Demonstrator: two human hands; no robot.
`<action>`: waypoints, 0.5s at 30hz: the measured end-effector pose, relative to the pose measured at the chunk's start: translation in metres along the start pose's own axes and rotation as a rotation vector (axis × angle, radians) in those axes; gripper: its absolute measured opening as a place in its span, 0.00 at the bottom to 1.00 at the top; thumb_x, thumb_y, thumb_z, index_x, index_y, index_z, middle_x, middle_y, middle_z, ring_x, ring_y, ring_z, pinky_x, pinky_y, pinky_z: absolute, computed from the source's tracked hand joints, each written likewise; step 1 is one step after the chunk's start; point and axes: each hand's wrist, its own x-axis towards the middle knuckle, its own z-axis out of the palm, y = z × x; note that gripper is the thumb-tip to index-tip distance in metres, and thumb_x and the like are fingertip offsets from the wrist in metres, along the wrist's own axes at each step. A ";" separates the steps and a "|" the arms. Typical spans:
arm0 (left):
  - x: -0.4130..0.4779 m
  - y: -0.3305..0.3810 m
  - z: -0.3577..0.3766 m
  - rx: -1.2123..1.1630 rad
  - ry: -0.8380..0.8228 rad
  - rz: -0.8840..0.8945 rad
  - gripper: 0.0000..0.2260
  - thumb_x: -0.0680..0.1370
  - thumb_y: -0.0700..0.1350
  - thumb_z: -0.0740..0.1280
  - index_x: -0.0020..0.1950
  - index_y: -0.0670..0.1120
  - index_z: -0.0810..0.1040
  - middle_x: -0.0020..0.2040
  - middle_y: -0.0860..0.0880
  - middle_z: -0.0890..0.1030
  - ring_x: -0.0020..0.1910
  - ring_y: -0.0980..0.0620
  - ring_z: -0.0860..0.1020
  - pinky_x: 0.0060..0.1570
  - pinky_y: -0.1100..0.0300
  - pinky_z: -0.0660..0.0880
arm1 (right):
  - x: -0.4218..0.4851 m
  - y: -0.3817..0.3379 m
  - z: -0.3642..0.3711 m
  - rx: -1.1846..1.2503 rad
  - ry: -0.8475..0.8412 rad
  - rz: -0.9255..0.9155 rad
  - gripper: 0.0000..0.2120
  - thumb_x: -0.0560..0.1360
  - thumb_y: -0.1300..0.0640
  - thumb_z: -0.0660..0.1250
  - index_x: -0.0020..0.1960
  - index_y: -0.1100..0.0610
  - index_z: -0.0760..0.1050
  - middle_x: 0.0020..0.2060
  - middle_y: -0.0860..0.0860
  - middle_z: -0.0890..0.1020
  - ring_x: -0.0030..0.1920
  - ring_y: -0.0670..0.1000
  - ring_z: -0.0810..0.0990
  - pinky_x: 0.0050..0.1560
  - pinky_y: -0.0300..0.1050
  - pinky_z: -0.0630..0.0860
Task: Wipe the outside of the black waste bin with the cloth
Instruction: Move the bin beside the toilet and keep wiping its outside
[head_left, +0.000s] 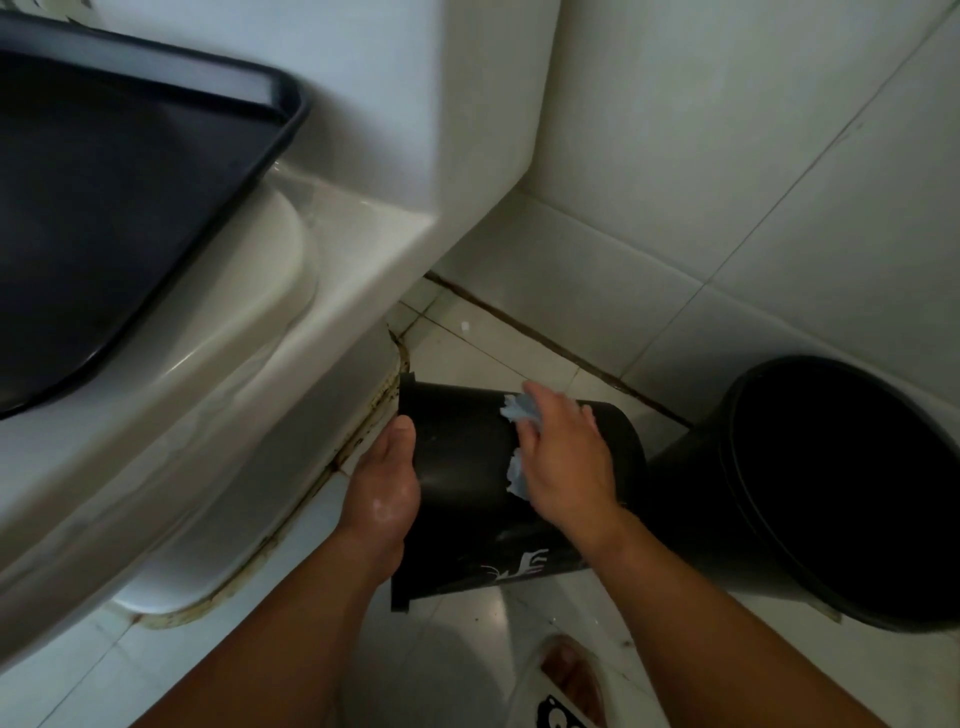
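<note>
A black waste bin (462, 467) lies tipped on its side above the white floor tiles, its rim pointing left toward the toilet base. My left hand (384, 483) grips that rim, thumb on the outer wall. My right hand (563, 457) presses a light blue cloth (514, 415) flat against the bin's outer side; bits of the cloth stick out past my fingers. A white marking shows low on the bin's wall near my right wrist.
A white toilet (223, 364) with a black seat lid (104, 218) fills the left. A second black bucket-like part (831, 493) lies on its side at the right against the tiled wall (727, 208). A foot in a sandal (566, 675) stands at the bottom.
</note>
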 end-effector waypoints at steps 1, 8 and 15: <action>-0.002 0.001 0.001 0.000 -0.005 0.005 0.13 0.84 0.60 0.57 0.60 0.57 0.76 0.56 0.49 0.79 0.56 0.47 0.78 0.62 0.48 0.73 | 0.007 -0.013 0.003 0.009 -0.022 -0.070 0.17 0.82 0.51 0.59 0.71 0.47 0.70 0.64 0.46 0.75 0.63 0.43 0.69 0.70 0.49 0.67; 0.007 0.001 -0.004 -0.008 -0.012 0.000 0.20 0.83 0.61 0.56 0.69 0.55 0.77 0.65 0.47 0.81 0.62 0.47 0.80 0.67 0.42 0.73 | -0.024 -0.030 0.025 -0.029 -0.161 -0.643 0.21 0.80 0.55 0.63 0.73 0.50 0.70 0.73 0.51 0.71 0.76 0.51 0.62 0.78 0.54 0.56; -0.002 0.014 0.006 0.047 0.056 0.032 0.17 0.82 0.62 0.58 0.63 0.54 0.76 0.62 0.46 0.77 0.61 0.47 0.76 0.65 0.49 0.70 | -0.039 0.057 -0.001 -0.075 -0.020 -0.280 0.24 0.79 0.52 0.59 0.74 0.44 0.65 0.74 0.48 0.66 0.77 0.49 0.59 0.76 0.61 0.59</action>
